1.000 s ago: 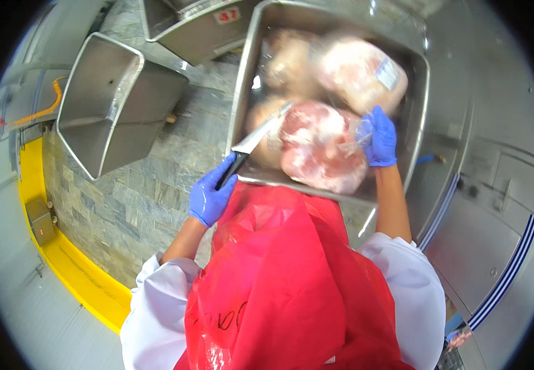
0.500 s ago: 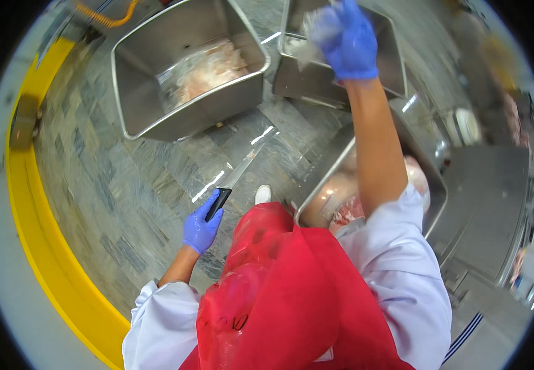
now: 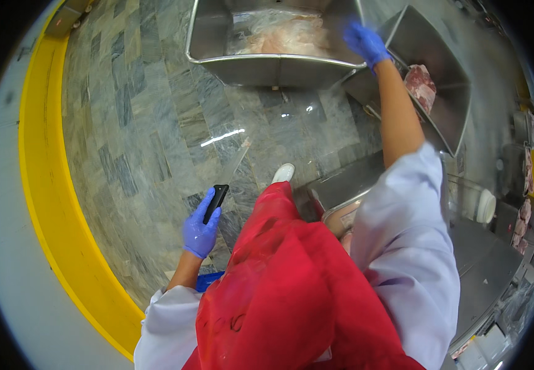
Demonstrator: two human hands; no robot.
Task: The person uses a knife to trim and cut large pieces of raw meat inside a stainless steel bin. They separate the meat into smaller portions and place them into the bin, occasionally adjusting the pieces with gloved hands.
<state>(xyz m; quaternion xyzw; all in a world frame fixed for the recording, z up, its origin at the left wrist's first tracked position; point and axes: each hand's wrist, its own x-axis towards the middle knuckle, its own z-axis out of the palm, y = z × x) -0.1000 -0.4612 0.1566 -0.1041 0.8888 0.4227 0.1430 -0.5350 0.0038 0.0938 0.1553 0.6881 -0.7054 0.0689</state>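
My left hand (image 3: 200,234), in a blue glove, is closed round the black handle of a knife (image 3: 217,202); its long blade points forward over the floor. My right hand (image 3: 367,43), gloved alike, is stretched out at the right end of a metal bin (image 3: 242,60). Its fingers are blurred but look extended, and nothing shows in them. Crumpled clear plastic film (image 3: 286,36) lies inside that bin. Beyond my right forearm, a piece of red and white meat (image 3: 421,87) sits in a second metal bin (image 3: 450,102).
A third metal bin (image 3: 341,185), holding pale pieces, stands close at my right, partly hidden by my sleeve. A yellow curb (image 3: 51,203) runs along the left wall. A white bucket-like container (image 3: 485,205) is at the right. My white boot (image 3: 284,172) is on the tiled floor.
My right hand no longer shows the clear plastic it held over the right bin, and is now beside the left bin. The view has turned, shifting the bins rightward. My left hand keeps the knife.
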